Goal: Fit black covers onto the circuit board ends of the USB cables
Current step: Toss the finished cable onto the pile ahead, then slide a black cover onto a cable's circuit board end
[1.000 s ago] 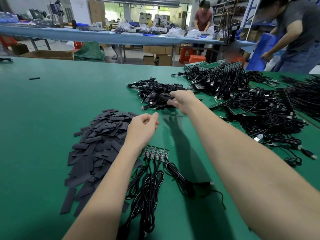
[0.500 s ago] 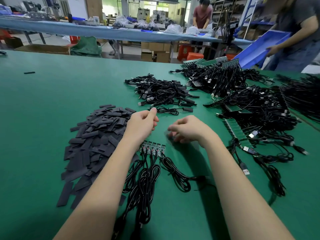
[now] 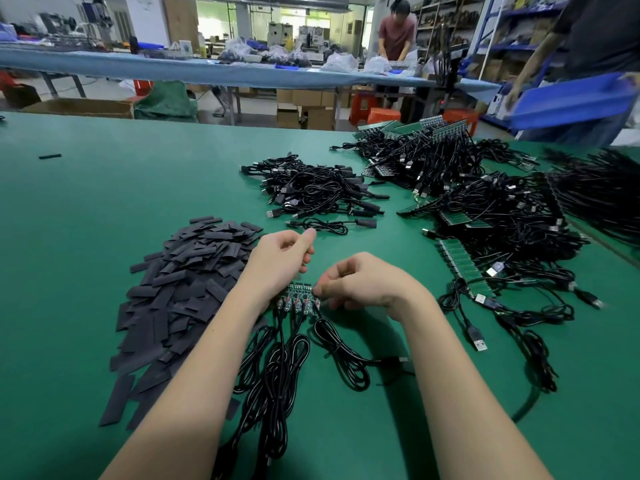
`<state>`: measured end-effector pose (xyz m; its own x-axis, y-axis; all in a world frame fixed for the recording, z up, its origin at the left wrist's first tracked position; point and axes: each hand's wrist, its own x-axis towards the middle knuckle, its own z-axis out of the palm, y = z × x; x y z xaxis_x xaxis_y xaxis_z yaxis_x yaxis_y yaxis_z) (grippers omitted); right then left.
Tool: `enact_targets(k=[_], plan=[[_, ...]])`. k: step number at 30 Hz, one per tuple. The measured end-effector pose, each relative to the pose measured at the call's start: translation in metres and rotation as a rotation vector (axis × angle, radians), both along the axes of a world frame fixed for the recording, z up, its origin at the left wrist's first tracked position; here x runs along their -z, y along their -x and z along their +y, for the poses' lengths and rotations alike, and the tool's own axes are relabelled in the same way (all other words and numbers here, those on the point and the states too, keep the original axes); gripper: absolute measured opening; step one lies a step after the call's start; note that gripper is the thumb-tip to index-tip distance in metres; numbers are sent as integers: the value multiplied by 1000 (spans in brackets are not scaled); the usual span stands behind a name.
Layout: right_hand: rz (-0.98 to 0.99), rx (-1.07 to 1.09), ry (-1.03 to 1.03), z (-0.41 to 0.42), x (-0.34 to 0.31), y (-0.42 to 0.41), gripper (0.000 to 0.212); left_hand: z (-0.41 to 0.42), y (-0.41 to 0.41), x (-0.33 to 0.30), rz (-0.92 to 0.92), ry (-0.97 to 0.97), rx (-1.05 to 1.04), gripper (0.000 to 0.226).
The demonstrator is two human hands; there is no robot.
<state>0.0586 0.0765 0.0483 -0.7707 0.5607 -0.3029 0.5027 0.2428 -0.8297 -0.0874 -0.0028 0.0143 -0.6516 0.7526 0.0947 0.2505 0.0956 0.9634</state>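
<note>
Fingers (image 3: pixel 320 289) of right hand (image 3: pixel 360 280) pinch circuit board strip (image 3: pixel 298 295).

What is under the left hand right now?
Under the left hand sits a row of small green circuit boards with black cables trailing toward the camera. The row's left end is hidden by the wrist, so I cannot count the boards.

Far beyond the grip stands a long blue-topped bench (image 3: pixel 214 72) with a person in a red shirt (image 3: pixel 396 36) behind it. Up right, another person holds a blue plastic tray (image 3: pixel 571 100). Cardboard boxes (image 3: pixel 304 110) and orange stools (image 3: pixel 382 116) sit beneath.
</note>
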Motion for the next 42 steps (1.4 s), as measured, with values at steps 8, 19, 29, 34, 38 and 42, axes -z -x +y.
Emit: enact_targets(k=[8,19,29,34,38,42], plan=[[173,54,312,13,3,-13,5,-1,-1,-2,14,24,139,25],[435,232,542,23,5,-21,15,-10,-11,-19,-476,4,295,43],[456,185,573,22,8,-21,41,-12,-13,-20,-499,-13,365,33],[438,152,532,22,9,-21,45,-12,-14,-21,-540,-24,372,27],[436,160,538,22,10,-21,46,-14,-17,-23,-580,-49,393,28],[455,181,583,22,11,-21,52,-14,-17,-23,-557,-36,403,32]])
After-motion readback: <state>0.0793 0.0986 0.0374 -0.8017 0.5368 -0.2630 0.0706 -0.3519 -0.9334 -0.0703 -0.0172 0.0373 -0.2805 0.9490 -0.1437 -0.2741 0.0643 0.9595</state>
